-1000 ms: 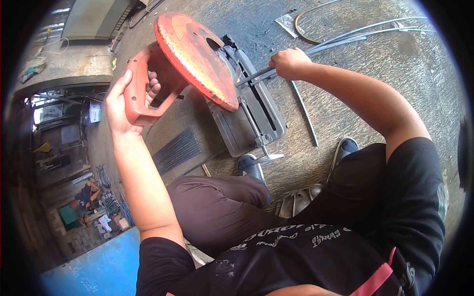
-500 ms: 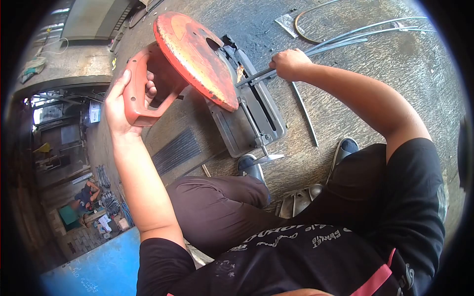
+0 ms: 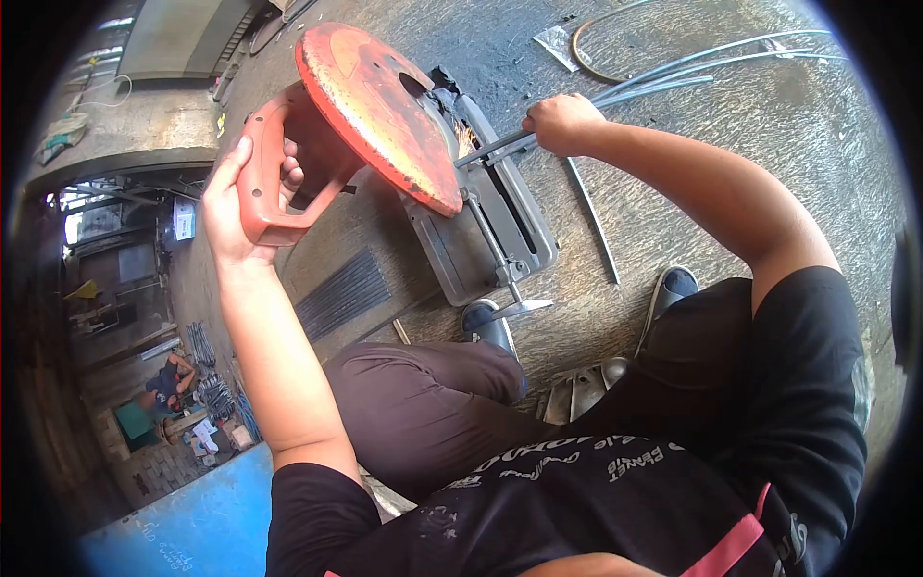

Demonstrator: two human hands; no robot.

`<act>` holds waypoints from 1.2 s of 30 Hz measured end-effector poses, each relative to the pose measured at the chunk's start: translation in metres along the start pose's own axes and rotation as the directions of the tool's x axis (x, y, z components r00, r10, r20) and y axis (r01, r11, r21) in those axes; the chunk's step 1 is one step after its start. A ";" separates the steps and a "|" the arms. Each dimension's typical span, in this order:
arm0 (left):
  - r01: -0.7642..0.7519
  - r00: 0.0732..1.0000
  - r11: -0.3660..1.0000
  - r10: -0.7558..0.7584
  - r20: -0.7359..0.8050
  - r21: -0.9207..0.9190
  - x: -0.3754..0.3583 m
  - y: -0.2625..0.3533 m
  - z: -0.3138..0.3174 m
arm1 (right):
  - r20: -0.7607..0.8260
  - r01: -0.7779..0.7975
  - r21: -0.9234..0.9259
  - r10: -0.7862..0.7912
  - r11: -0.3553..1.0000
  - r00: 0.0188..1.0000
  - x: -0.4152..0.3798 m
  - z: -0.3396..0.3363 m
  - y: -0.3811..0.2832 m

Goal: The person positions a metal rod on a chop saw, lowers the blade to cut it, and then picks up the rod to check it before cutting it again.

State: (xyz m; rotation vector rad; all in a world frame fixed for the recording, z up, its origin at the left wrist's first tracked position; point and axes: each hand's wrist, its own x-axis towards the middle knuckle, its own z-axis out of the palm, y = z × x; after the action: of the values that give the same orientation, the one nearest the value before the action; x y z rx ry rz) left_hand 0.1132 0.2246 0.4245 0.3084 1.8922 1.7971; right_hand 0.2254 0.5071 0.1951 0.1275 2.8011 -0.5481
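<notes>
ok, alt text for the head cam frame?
A seated person's left hand grips the red handle of a chop saw while the right hand holds thin metal rods in its grey base, sparks showing at the blade. More rods lie on the concrete floor.

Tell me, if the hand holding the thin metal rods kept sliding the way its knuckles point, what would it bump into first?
Probably the saw's orange blade guard. The right hand grips the rods, which lead toward it across the grey base; depth is unclear.
</notes>
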 end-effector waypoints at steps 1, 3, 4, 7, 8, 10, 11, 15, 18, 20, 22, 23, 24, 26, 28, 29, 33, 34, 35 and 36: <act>0.002 1.000 1.000 -0.002 -0.004 -0.004 0.000 0.000 0.001 | 0.004 0.007 -0.007 -0.007 1.000 1.000 0.000 0.000 0.000; 0.003 1.000 1.000 -0.003 -0.009 -0.009 0.000 0.000 0.001 | 0.005 0.012 -0.006 -0.012 1.000 1.000 0.001 0.001 0.001; 0.005 1.000 1.000 -0.005 -0.008 -0.011 0.000 0.000 0.000 | 0.007 0.017 -0.005 -0.017 1.000 1.000 0.001 0.001 0.002; 0.004 1.000 1.000 -0.004 -0.004 -0.011 0.000 0.000 0.000 | -0.012 -0.008 0.031 0.008 0.999 1.000 0.003 0.004 0.002; 0.001 1.000 1.000 -0.001 0.001 -0.007 0.000 0.000 0.000 | -0.011 -0.008 0.030 0.009 1.000 1.000 0.003 0.005 0.003; 0.002 1.000 1.000 -0.001 0.009 -0.009 0.001 0.000 -0.002 | -0.021 -0.011 0.031 0.011 0.999 1.000 0.005 0.006 0.003; 0.001 1.000 1.000 -0.001 0.016 -0.011 0.001 -0.001 -0.002 | -0.020 -0.011 0.030 0.011 0.999 1.000 0.005 0.007 0.004; 0.000 1.000 1.000 0.000 0.014 -0.023 0.000 0.000 -0.001 | -0.018 -0.023 0.027 0.024 0.999 1.000 0.006 0.007 0.003; 0.025 1.000 0.999 -0.024 0.009 -0.046 0.000 0.000 -0.001 | -0.012 -0.029 0.031 0.030 0.999 0.999 0.005 0.006 0.002; 0.027 1.000 0.999 -0.027 0.011 -0.045 0.000 0.000 -0.002 | -0.009 -0.029 0.034 0.029 0.999 1.000 0.004 0.004 0.001; 0.024 1.000 0.998 -0.024 0.002 -0.050 0.000 -0.001 0.001 | 0.001 -0.043 0.039 0.043 0.998 0.999 0.005 0.004 0.001; 0.023 1.000 0.998 -0.024 -0.005 -0.055 -0.001 -0.001 0.002 | 0.000 -0.043 0.038 0.043 0.998 0.999 0.004 0.003 0.001; 0.022 1.000 0.998 -0.023 -0.005 -0.055 0.000 -0.001 0.003 | 0.003 -0.034 0.036 0.034 0.999 0.999 0.004 0.003 0.002; 0.052 0.999 0.996 -0.052 -0.003 -0.070 0.000 0.000 0.004 | 0.005 -0.024 0.034 0.024 0.999 1.000 0.003 0.002 0.002; 0.049 0.999 0.997 -0.049 0.005 -0.064 0.000 0.000 0.004 | 0.017 0.007 0.001 -0.007 1.000 1.000 0.003 0.003 0.002; 0.048 0.999 0.997 -0.048 0.012 -0.059 0.000 0.000 0.003 | 0.016 0.007 0.003 -0.007 1.000 1.000 0.004 0.003 0.002; 0.065 0.998 0.993 -0.062 0.025 -0.097 0.002 0.000 -0.002 | 0.005 -0.028 0.026 0.027 0.999 1.000 0.004 0.003 0.001; 0.062 0.998 0.994 -0.061 0.022 -0.089 0.002 0.000 -0.001 | -0.004 -0.028 0.030 0.028 0.999 1.000 0.004 0.002 0.001; 0.060 0.998 0.995 -0.058 0.017 -0.083 0.001 0.000 -0.001 | -0.005 -0.028 0.030 0.028 0.999 1.000 0.005 0.002 0.001; 0.059 0.998 0.995 -0.058 0.017 -0.083 0.001 0.000 -0.001 | -0.007 -0.032 0.039 0.033 0.999 0.999 0.006 0.003 0.001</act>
State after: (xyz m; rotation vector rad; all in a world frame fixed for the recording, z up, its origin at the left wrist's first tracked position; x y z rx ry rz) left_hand 0.1115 0.2244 0.4242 0.2336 1.7924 1.8239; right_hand 0.2207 0.5071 0.1905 0.1832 2.7911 -0.5960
